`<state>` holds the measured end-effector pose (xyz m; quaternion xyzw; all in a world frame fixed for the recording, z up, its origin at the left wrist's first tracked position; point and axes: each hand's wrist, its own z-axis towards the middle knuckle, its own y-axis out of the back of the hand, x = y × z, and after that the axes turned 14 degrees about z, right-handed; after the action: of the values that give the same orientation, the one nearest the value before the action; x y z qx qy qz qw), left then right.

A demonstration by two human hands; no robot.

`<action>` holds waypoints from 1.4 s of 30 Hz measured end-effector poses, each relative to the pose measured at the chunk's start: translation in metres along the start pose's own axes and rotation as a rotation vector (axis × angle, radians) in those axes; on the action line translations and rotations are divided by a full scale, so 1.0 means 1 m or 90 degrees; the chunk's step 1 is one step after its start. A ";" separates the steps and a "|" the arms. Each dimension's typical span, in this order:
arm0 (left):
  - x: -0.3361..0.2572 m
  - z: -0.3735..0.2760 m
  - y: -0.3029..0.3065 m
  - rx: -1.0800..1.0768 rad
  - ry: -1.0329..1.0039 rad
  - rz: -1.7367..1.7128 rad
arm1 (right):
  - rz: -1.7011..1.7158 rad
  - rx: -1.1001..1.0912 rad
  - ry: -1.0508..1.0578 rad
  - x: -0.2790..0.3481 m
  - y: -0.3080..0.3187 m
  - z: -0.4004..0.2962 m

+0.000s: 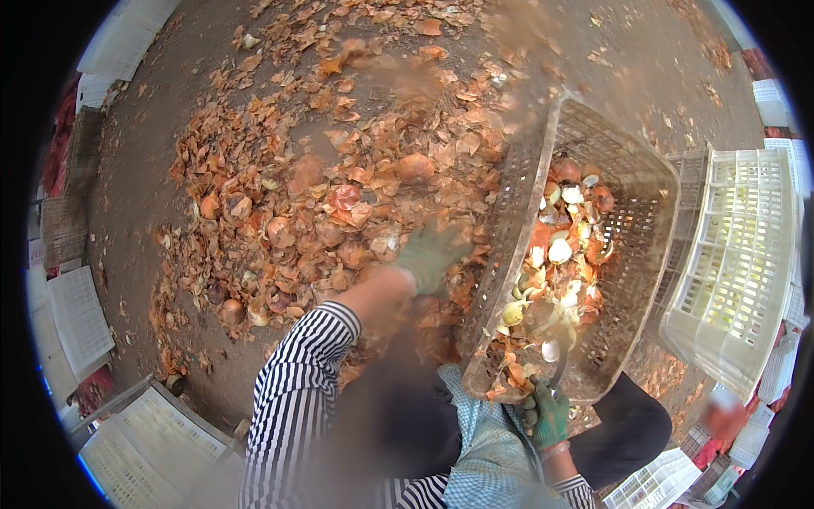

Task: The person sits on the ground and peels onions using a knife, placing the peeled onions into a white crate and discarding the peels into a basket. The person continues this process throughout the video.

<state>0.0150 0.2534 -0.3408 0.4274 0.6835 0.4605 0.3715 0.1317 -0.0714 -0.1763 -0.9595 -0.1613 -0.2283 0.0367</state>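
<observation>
My left hand (434,256), in a green glove, is spread palm down over a heap of dry onion skins (254,143). It is blurred, and I see nothing held in it. Whole brown onions lie in the heap, among them one onion (416,168) just beyond my fingers. At the near end of a dirty plastic crate (642,254), my gloved right hand (548,412) grips a knife (562,368). Its thin blade points into the crate, and the handle is hidden in my fist. Inside the crate lie onion pieces (559,251), loose skins and a few rounder onions.
A cream plastic crate (731,267) with pale contents stands right of the dirty one. More crates (156,448) sit at lower left and along both rims. Skins litter the ground (137,267). A blurred person (725,417) is at far lower right.
</observation>
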 end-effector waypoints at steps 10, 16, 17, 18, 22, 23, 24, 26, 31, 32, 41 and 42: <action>0.085 0.008 0.081 -0.296 0.683 -0.795 | 0.031 -0.005 0.000 -0.006 0.007 0.008; 0.067 0.028 0.086 0.087 0.398 -0.241 | 0.017 -0.008 0.005 -0.004 0.006 0.006; 0.056 0.036 0.060 0.151 0.288 -0.232 | 0.000 -0.007 0.010 -0.002 0.007 0.007; 0.039 0.042 0.042 0.159 0.259 -0.220 | -0.013 -0.010 0.017 -0.003 0.008 0.009; 0.009 0.052 -0.017 0.153 0.174 -0.102 | 0.013 -0.013 -0.002 0.001 0.000 0.004; 0.014 0.057 -0.025 0.158 0.180 -0.165 | 0.007 -0.009 0.006 0.001 0.001 0.004; 0.025 0.058 -0.030 0.167 0.187 -0.227 | 0.002 -0.003 0.010 0.001 0.003 0.005; 0.035 0.057 0.012 0.254 0.316 -0.434 | 0.019 0.005 0.001 0.000 0.002 0.004; 0.045 -0.002 0.029 -0.105 0.418 -1.543 | -0.016 0.073 0.035 0.004 -0.001 -0.007; 0.042 -0.013 0.050 -0.097 0.364 -1.575 | -0.030 0.106 0.062 0.007 -0.009 -0.013; -0.025 -0.093 0.278 0.086 0.118 -0.825 | 0.243 0.572 0.266 0.090 -0.115 0.008; -0.035 -0.106 0.303 0.029 0.164 -0.656 | 0.298 0.551 0.265 0.079 -0.119 0.045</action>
<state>0.0054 0.2515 -0.0176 -0.0155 0.8549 0.2521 0.4532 0.1789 0.0704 -0.1815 -0.8013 -0.0115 -0.3118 0.5104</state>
